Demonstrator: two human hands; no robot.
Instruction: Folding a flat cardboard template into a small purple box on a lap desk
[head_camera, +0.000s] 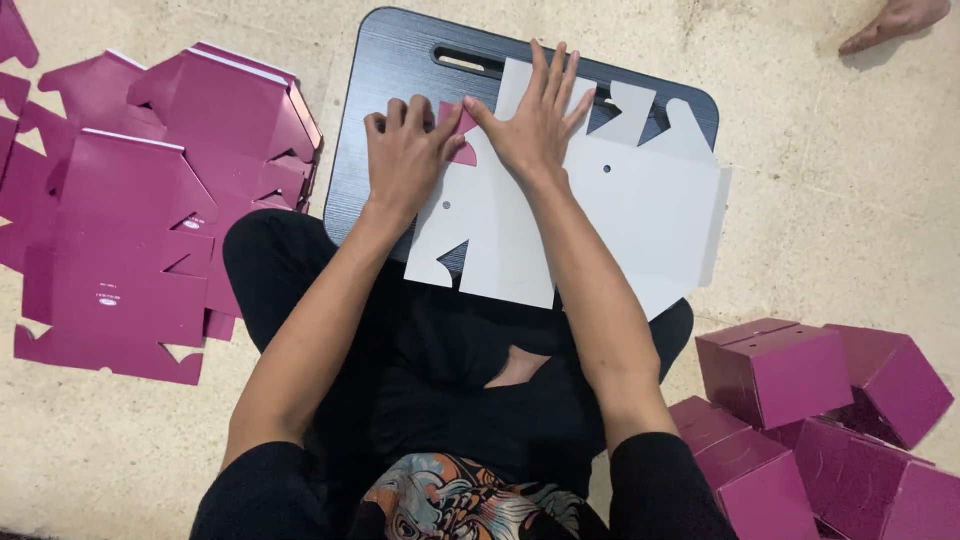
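Left hand (405, 155): fingers curled together into a loose fist, knuckles pressing down on the left part of the flat box blank (600, 215), thumb against a folded flap (462, 135).
Right hand (538, 120): fingers spread apart and flat, palm down on the blank just beside the left hand; it grips nothing.
Box blank: a die-cut card sheet, white side up, lying across the dark tabletop (390, 70) and overhanging its near edge above the person's lap.
Folded flap: a small piece turned over to show its magenta side, lying between the two hands.
Tabletop: a small black board with a slot handle near its far edge (it rests low, over the crossed legs in black trousers).
Flat stack (130, 220): magenta unfolded blanks spread on the floor (800, 150) to the person's left.
Assembled boxes (800, 400): several magenta boxes grouped on the floor to the right.
Other person's hand (895, 20): on the floor at the far right, well apart.
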